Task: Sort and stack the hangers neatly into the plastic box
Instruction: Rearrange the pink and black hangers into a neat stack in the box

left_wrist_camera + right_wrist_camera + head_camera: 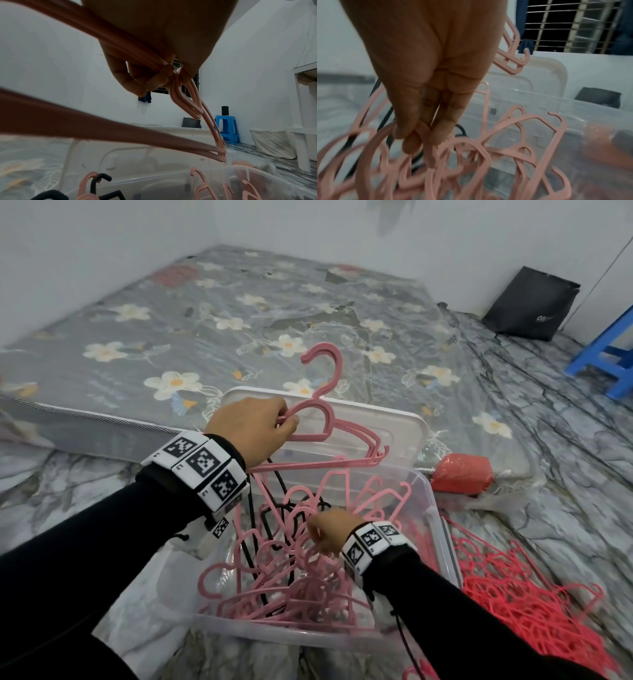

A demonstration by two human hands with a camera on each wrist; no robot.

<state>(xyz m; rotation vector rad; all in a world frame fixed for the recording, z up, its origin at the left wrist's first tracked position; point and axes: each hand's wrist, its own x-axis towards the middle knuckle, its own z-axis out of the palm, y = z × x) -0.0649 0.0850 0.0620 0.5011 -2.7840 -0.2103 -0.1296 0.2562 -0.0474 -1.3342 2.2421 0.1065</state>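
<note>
Your left hand clamps its fingers on a matched pink hanger bunch above the plastic box — freeing your right hand, fingers pinching a loose pink hanger from the tangle.

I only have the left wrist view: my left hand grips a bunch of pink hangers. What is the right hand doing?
Observer: The right hand is down in the clear plastic box, pinching a loop of one pink hanger in the tangled pile.
Operator: Any sorted hangers outside the box?
Observer: Yes, a heap of red hangers lies on the floor to the box's right.
Operator: Where is the lid?
Observer: The white lid stands behind the box, leaning on the floral mattress.
</note>
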